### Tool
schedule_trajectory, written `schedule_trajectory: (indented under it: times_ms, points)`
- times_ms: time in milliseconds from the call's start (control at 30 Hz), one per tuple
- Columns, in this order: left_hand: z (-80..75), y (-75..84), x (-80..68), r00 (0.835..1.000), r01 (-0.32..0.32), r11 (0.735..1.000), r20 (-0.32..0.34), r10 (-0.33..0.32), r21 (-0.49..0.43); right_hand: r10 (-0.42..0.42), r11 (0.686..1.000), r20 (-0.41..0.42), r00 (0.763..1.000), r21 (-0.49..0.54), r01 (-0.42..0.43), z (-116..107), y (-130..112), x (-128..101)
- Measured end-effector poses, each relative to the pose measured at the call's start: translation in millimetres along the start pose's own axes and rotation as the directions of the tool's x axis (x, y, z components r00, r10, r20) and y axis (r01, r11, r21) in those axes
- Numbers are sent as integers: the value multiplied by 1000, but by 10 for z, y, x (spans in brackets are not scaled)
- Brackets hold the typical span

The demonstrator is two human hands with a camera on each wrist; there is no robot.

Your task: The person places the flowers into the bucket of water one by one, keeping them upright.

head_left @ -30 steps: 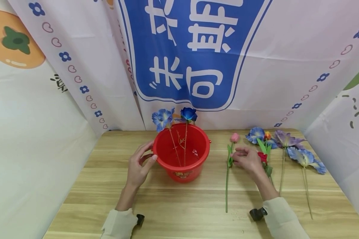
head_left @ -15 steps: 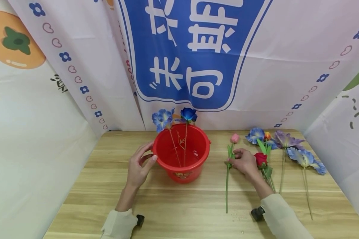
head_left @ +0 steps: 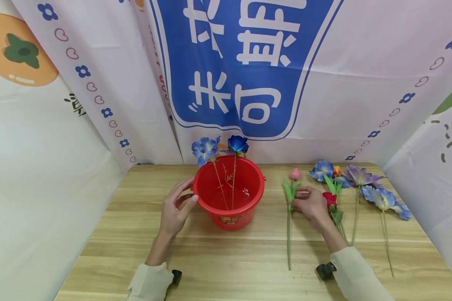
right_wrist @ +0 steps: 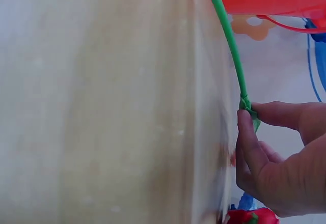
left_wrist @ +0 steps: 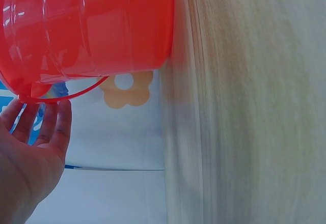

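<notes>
Head view: the left hand (head_left: 177, 209) rests against the side of the red bucket (head_left: 229, 193), fingers relaxed, as it did a second ago. The right hand (head_left: 312, 203) now pinches the pink tulip (head_left: 294, 173) by its stem; the stem's lower end has swung slightly right and the leaves have lifted.

Left wrist view: loosely straight fingers (left_wrist: 48, 124) lie beside the bucket's rim (left_wrist: 30, 89).

Right wrist view: thumb and forefinger (right_wrist: 247, 132) pinch the green stem (right_wrist: 227, 35) at a leaf joint, above the wooden table (right_wrist: 102, 107).
</notes>
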State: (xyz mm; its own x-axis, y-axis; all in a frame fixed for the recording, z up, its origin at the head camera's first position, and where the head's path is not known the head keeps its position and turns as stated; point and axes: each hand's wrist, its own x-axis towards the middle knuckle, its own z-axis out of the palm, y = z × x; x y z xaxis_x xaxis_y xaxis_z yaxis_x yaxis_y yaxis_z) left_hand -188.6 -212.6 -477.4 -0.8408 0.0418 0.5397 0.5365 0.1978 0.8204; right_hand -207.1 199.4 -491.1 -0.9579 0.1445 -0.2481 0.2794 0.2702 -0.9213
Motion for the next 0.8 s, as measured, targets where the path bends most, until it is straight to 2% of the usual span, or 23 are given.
schedule_trajectory:
  times_ms: [133, 433, 600, 800]
  points:
    - [1, -2, -7, 1000, 9, 1000, -1, -9, 1, -9, 997, 35, 999, 73, 6, -54, -51, -37]
    - [-3, -7, 0, 1000, 19, 1000, 1, -19, 1, -47, 992, 73, 996, 120, 38, -114, -101, -63]
    - [-2, 0, 0, 1000, 15, 1000, -2, -15, 6, -69, 997, 81, 994, -36, 72, -94, -44, -41]
    - [8, 16, -2, 1000, 7, 1000, -5, -7, 3, -79, 965, 89, 993, -242, 99, -19, -3, -25]
